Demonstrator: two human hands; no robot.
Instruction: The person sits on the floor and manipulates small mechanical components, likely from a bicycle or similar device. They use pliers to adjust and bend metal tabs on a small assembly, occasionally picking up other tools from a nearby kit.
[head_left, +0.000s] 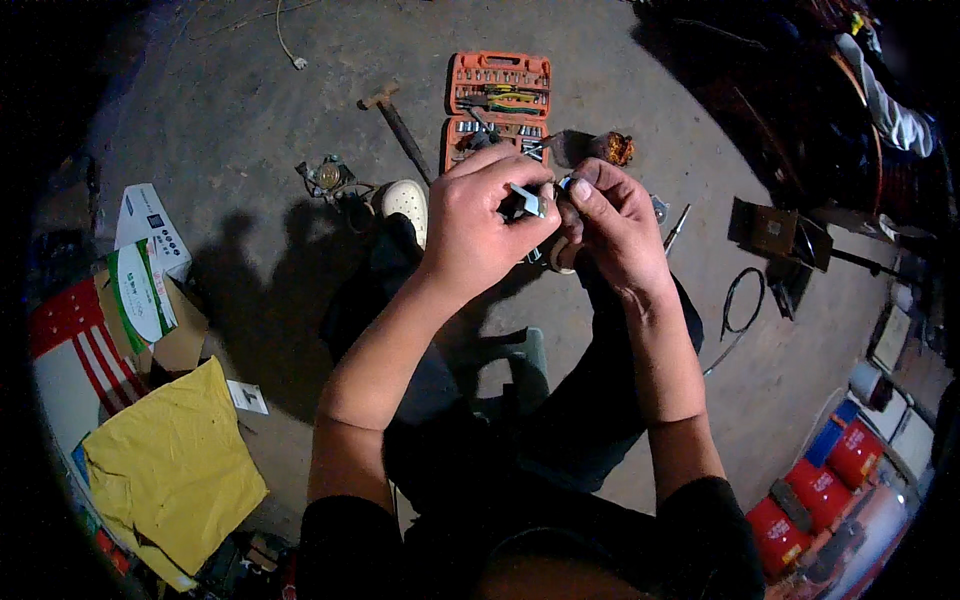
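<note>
My left hand (475, 220) is curled round a tool with a flat pale metal end (530, 200) that sticks out between thumb and fingers. My right hand (620, 225) pinches a small part (565, 185), too hidden to make out, close against my left fingertips. Just beyond my hands an open orange socket case (500, 61) lies on the floor, holding sockets and yellow-handled pliers (512, 90). A hammer (400, 128) lies left of the case, near a small metal assembly with hoses (330, 178). A dark cylinder with an orange top (612, 148) lies right of it.
My sandalled foot (403, 200) is below the case. A yellow sheet (175, 460) and boxes (150, 230) are at left. A metal rod (679, 225), black hose (742, 318) and square metal piece (775, 228) lie at right. Red containers (815, 495) stand at lower right.
</note>
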